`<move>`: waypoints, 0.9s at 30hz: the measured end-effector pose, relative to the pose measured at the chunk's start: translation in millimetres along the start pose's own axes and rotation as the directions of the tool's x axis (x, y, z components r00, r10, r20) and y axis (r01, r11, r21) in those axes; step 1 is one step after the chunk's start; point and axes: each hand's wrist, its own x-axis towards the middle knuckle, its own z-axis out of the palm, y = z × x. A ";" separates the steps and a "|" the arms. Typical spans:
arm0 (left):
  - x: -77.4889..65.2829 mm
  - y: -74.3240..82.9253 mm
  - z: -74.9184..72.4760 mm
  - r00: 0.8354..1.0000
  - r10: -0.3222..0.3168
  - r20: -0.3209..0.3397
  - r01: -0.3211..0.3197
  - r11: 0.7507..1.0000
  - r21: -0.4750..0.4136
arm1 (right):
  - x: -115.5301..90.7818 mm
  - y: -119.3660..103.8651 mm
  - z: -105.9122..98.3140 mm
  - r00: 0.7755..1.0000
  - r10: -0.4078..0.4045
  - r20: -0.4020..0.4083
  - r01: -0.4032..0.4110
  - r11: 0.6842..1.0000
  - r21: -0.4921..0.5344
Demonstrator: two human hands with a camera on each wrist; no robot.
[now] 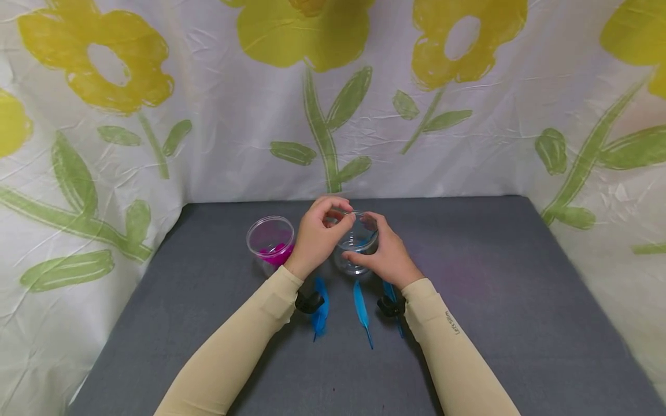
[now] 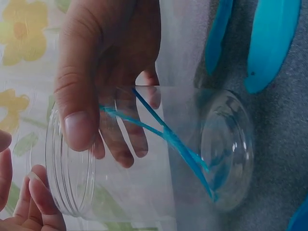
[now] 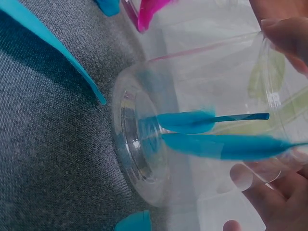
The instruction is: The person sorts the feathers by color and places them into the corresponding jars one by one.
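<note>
Blue feathers in clear cyl. jar btwn hands.

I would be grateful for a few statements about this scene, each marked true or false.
1. The right hand grips the right jar. True.
2. The right jar is full of pink pieces. False; it holds blue feathers.
3. The left jar has something pink inside. True.
4. The left jar lies on its side. False; it stands upright.
5. Loose feathers lie on the table. True.
6. The table is white. False; it is grey.
</note>
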 end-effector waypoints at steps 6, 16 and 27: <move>-5.4 -0.6 -4.4 1.000 -0.001 -0.011 0.001 0.999 0.035 | -0.9 0.0 -0.4 1.000 -0.012 0.003 0.012 1.000 0.009; -26.9 0.6 -26.7 1.000 0.010 0.012 -0.011 0.993 0.115 | 0.3 -1.7 0.3 1.000 -0.031 0.005 0.031 1.000 -0.001; -61.7 4.6 -58.1 0.987 0.080 0.139 -0.113 0.962 0.248 | -0.1 -0.1 0.3 1.000 -0.022 0.015 0.022 1.000 0.008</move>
